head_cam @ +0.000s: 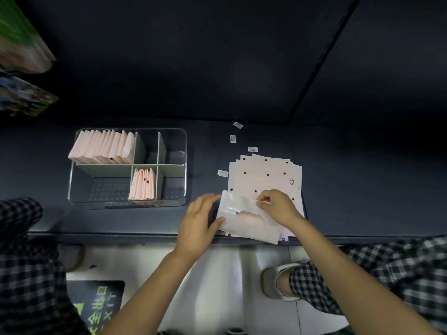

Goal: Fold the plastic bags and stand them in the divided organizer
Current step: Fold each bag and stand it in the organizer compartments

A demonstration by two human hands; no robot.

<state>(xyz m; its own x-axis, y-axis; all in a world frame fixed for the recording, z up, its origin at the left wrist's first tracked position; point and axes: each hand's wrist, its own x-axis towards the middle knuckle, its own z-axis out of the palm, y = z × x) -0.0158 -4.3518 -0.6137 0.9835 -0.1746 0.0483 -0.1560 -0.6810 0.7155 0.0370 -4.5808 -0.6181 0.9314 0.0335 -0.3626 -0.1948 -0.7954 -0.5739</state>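
Note:
A pale pink plastic bag [244, 218] lies partly folded over the near end of a flat stack of dotted pink bags [266, 172] on the dark table. My left hand [198, 223] rests with fingers spread, its thumb pressing the bag's left edge. My right hand [278, 206] pinches the bag's upper right edge. The clear divided organizer [183, 165] stands to the left; several folded bags [104, 147] stand in its back-left compartment and a few folded bags [142, 184] in the front-middle one.
Small white barcode stickers [233, 139] lie scattered beyond the stack. The table's front edge [121, 236] runs just below my hands. Boxes [21, 56] stick out at the far left. Checked trouser legs and a floor exit sign [99, 303] show below.

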